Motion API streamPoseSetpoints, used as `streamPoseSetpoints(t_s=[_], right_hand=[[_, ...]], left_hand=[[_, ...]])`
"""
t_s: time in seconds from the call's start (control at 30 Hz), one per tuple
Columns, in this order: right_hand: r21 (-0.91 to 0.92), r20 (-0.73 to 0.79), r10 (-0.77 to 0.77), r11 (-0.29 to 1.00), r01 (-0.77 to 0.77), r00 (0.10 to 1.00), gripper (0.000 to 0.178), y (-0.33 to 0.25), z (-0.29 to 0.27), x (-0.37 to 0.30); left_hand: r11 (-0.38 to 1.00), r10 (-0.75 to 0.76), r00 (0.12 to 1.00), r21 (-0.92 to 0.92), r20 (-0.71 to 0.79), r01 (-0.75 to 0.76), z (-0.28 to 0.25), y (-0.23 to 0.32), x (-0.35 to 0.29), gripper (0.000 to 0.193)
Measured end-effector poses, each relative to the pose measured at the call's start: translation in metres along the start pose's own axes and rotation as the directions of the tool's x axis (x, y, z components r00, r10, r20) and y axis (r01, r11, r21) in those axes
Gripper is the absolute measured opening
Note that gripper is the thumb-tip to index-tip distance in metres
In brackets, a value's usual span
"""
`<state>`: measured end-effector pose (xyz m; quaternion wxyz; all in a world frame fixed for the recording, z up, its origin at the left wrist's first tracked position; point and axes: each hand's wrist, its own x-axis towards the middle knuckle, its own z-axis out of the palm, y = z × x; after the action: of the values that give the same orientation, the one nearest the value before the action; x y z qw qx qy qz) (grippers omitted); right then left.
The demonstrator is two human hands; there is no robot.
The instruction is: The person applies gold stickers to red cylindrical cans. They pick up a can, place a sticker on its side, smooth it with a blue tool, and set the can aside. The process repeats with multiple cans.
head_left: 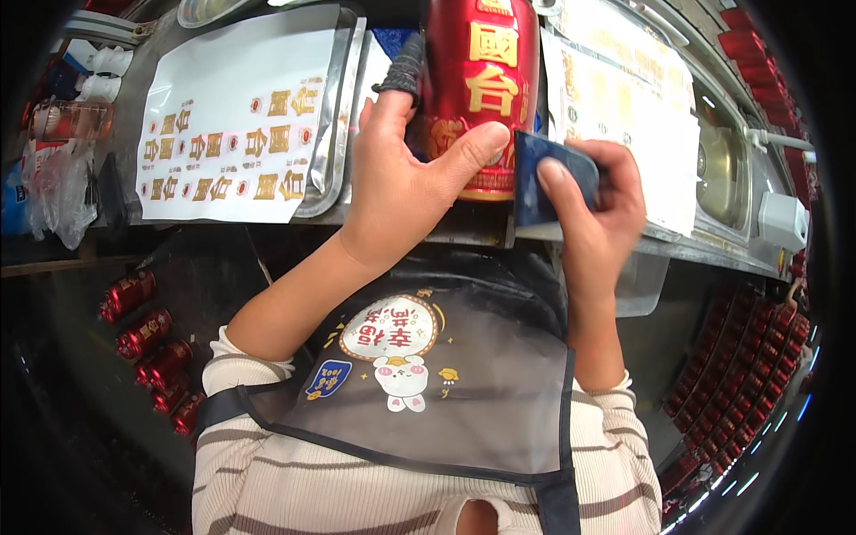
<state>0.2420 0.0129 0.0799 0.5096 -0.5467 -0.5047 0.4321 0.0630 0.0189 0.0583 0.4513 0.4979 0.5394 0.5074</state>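
A glossy red bottle point(493, 98) with raised gold lettering lies on the bench in front of me, its gold-rimmed end toward my body. My left hand point(412, 165) is wrapped around its left side, the thumb pressed on the lower front; a dark cover sits on one finger. In my right hand point(599, 192) is a dark blue flat scraper point(555, 178), pinched between thumb and fingers. The scraper's straight edge rests against or very close to the bottle's lower right side; exact contact I cannot tell.
On the left, a metal tray point(343, 169) bears a white sheet point(236, 85) of gold decals. More decal sheets point(624, 98) lie at right, beside a metal basin point(724, 169). Red bottles stand in rows point(744, 374) at lower right; several others point(147, 330) are at lower left.
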Motion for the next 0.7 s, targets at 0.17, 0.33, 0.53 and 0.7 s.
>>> streamPoseSetpoints(t_s=[0.17, 0.33, 0.53, 0.7], right_hand=[[-0.07, -0.107, -0.152, 0.987, 0.145, 0.983, 0.021, 0.011, -0.001, 0.003], [-0.382, 0.319, -0.664, 0.564, 0.732, 0.677, 0.049, 0.006, -0.004, -0.025], [-0.372, 0.335, -0.692, 0.526, 0.764, 0.64, 0.044, -0.013, 0.004, -0.001], [-0.201, 0.499, -0.584, 0.64, 0.741, 0.64, 0.04, -0.025, 0.014, -0.011]], left_hand=[[0.586, 0.442, 0.858, 0.639, 0.263, -0.498, -0.01, -0.004, -0.035, 0.055], [0.568, 0.355, 0.908, 0.72, 0.222, -0.398, -0.022, -0.017, -0.059, 0.047], [0.651, 0.363, 0.921, 0.668, 0.142, -0.36, -0.027, -0.022, -0.064, 0.046], [0.699, 0.378, 0.913, 0.6, 0.15, -0.388, -0.034, -0.021, -0.057, 0.042]])
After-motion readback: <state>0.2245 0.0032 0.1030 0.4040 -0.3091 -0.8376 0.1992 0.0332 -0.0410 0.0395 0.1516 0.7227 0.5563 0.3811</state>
